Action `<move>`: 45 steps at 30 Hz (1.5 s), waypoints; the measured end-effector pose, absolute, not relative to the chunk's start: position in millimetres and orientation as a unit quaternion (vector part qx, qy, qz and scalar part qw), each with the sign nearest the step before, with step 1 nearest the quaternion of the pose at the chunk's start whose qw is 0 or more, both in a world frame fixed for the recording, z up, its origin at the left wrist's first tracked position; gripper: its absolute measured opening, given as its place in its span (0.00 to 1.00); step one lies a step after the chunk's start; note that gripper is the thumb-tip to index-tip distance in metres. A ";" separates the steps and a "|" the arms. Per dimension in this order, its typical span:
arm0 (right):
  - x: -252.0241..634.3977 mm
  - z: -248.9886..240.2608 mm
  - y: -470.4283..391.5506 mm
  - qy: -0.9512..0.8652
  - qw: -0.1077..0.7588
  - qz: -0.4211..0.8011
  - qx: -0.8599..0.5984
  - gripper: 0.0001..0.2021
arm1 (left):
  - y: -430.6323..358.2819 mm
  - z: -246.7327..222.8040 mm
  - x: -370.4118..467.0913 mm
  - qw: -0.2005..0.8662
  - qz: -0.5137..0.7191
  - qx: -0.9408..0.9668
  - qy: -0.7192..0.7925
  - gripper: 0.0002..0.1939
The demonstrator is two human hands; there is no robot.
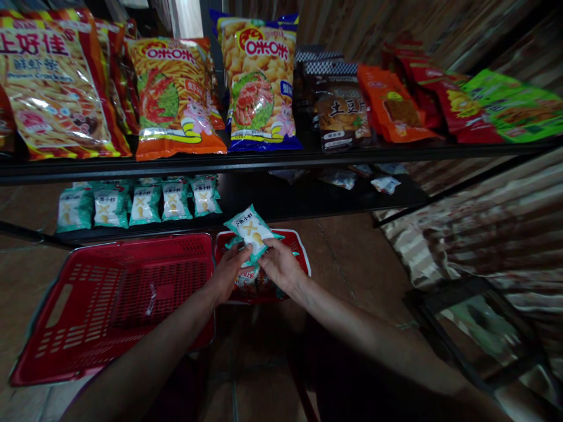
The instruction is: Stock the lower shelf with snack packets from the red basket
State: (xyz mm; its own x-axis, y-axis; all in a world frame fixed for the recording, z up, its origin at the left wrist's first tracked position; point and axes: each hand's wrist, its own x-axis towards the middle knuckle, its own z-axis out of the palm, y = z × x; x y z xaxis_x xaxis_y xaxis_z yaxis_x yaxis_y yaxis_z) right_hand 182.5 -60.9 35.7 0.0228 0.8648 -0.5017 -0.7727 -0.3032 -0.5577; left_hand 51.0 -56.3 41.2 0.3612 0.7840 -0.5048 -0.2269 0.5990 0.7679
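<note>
A small white and teal snack bag (250, 227) is held between my two hands, tilted, over a small red basket (307, 258). My left hand (229, 271) grips its lower left edge with the thumb on the front. On its lower right side, my right hand (284, 264) closes with thumb and fingers. Beneath my hands, the small basket holds more teal bags and a packet with red lettering (247, 277), partly covered by the hands. Matching teal snack bags (144, 202) stand in a row on the lower shelf (250, 193), left of the held bag.
A larger red basket (83, 266) lies on the floor at left, with a small clear scrap inside. Big snack bags (261, 88) line the upper shelf (185, 167) above my hands. Several small packets (336, 177) lie on the lower shelf's right. A dark frame (484, 328) stands at right.
</note>
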 end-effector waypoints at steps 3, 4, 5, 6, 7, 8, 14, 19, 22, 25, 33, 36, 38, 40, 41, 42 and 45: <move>177.1 34.6 -66.1 -0.076 0.573 0.695 -0.428 0.10 | -57.5 41.4 52.8 0.773 0.340 0.296 0.447 0.28; 176.0 34.0 -67.4 -0.082 0.566 0.689 -0.446 0.09 | -57.5 40.8 53.0 0.771 0.346 0.293 0.447 0.29; 175.4 33.4 -68.5 -0.085 0.557 0.683 -0.465 0.08 | -57.4 40.1 53.1 0.769 0.353 0.291 0.446 0.30; 175.1 32.7 -69.4 -0.088 0.549 0.677 -0.483 0.09 | -57.3 39.3 53.1 0.767 0.362 0.288 0.444 0.30; 175.1 32.1 -70.1 -0.092 0.542 0.672 -0.497 0.10 | -57.1 38.4 53.0 0.765 0.372 0.285 0.441 0.30; 175.2 31.6 -70.6 -0.096 0.538 0.667 -0.506 0.12 | -56.8 37.6 52.8 0.763 0.382 0.282 0.439 0.30; 179.4 33.3 -68.2 -0.115 0.527 0.664 -0.518 0.13 | -53.4 34.1 48.4 0.736 0.411 0.294 0.451 0.33; 189.1 35.9 -55.8 -0.110 0.519 0.660 -0.532 0.13 | -50.7 29.1 41.1 0.706 0.376 0.385 0.460 0.33; 193.7 35.3 -48.0 -0.101 0.520 0.660 -0.532 0.14 | -50.6 21.9 36.2 0.668 0.349 0.453 0.476 0.33; 194.8 33.2 -43.6 -0.075 0.519 0.684 -0.507 0.14 | -52.4 14.5 31.3 0.635 0.333 0.490 0.496 0.33; 192.3 26.1 -42.5 -0.072 0.542 0.675 -0.495 0.13 | -64.8 21.5 30.9 0.711 0.317 0.380 0.500 0.29; 192.0 26.0 -43.2 -0.068 0.539 0.677 -0.497 0.13 | -67.4 27.2 36.1 0.740 0.309 0.344 0.488 0.26; 192.7 26.2 -42.9 -0.071 0.536 0.677 -0.500 0.12 | -67.9 28.1 40.1 0.742 0.305 0.339 0.491 0.25; 194.2 26.4 -41.6 -0.069 0.533 0.672 -0.509 0.12 | -68.1 26.6 43.9 0.744 0.306 0.335 0.490 0.25; 195.1 26.5 -40.7 -0.064 0.530 0.671 -0.515 0.12 | -68.3 25.1 45.6 0.745 0.310 0.333 0.487 0.25; 196.0 26.7 -39.8 -0.058 0.525 0.672 -0.518 0.12 | -68.5 23.2 47.0 0.745 0.315 0.332 0.485 0.24; 197.1 29.0 -38.6 -0.061 0.518 0.679 -0.518 0.13 | -68.6 17.1 49.5 0.737 0.330 0.333 0.487 0.23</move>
